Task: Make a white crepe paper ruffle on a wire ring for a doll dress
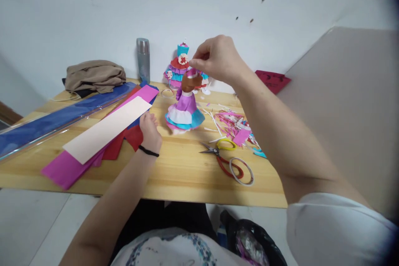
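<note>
A paper-dressed doll (186,110) with a brown top and a purple, white and blue layered skirt is in the middle of the table. My right hand (216,58) is closed in a pinch at the doll's top. Whether the skirt's hem touches the wood I cannot tell. My left hand (150,131), a black band at its wrist, lies with curled fingers beside a red paper piece (134,137) and the end of a cream paper strip (107,129). Its palm is hidden. Scissors (215,150) with one yellow and one red handle lie spread to the doll's right.
A tape roll (241,171) overlaps the scissors. Paper scraps (230,124) cover the right side. Another ruffled paper dress (180,66) and a grey flask (143,60) stand by the wall. Magenta paper (62,170), a blue wrapped sheet (71,108) and brown cloth (95,75) lie left.
</note>
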Demonstrator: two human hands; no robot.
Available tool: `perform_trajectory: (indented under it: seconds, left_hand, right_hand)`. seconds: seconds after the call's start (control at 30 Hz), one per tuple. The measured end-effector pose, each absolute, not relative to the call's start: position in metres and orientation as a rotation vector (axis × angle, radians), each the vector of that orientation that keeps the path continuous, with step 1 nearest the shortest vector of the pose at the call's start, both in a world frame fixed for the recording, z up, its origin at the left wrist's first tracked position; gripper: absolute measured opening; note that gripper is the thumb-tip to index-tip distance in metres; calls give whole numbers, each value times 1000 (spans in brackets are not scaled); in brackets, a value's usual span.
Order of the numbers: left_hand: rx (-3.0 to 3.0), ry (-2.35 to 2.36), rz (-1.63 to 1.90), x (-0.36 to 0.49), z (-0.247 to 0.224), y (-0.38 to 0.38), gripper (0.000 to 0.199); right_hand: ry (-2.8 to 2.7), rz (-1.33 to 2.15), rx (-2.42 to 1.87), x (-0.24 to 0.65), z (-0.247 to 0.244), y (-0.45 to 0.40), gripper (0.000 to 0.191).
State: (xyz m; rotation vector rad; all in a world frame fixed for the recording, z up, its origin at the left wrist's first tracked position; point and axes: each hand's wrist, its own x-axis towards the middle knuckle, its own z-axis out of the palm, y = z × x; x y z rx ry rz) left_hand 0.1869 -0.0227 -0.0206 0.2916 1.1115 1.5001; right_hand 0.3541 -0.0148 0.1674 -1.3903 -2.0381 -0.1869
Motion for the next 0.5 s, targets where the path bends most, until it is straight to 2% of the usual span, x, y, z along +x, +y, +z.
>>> perform_trajectory:
  seconds: [0.3,0.5]
  left_hand:
    - [949,1152,1933,172,-9,-15,13]
    - [1378,1193,1762,173,1,-26,14]
  right_hand:
    - [-1853,-228,-1486,339,161,-16,32]
    - [-1854,-94,-1348,339,155,-20,37]
